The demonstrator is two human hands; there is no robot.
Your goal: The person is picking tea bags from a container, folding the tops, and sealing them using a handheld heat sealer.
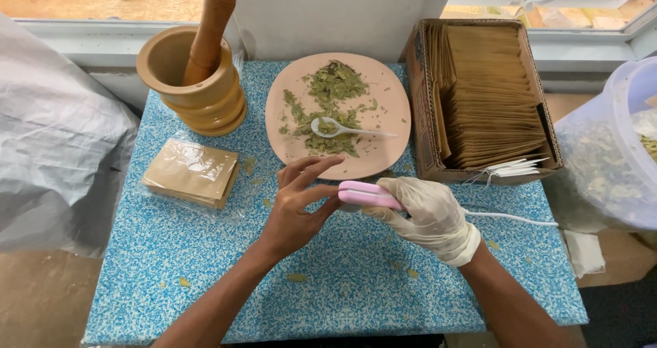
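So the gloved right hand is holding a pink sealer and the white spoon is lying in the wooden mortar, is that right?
Not quite. The head view shows the white spoon lying on the pink plate among the dried leaves, not in the wooden mortar, which holds a pestle. The gloved right hand does hold the pink sealer.

Cardboard box (pixel 419 108) right of plate, packed with upright brown paper sachets (pixel 489 95). Clear plastic-wrapped stack of brown sachets (pixel 191 172) lying flat, table's left.
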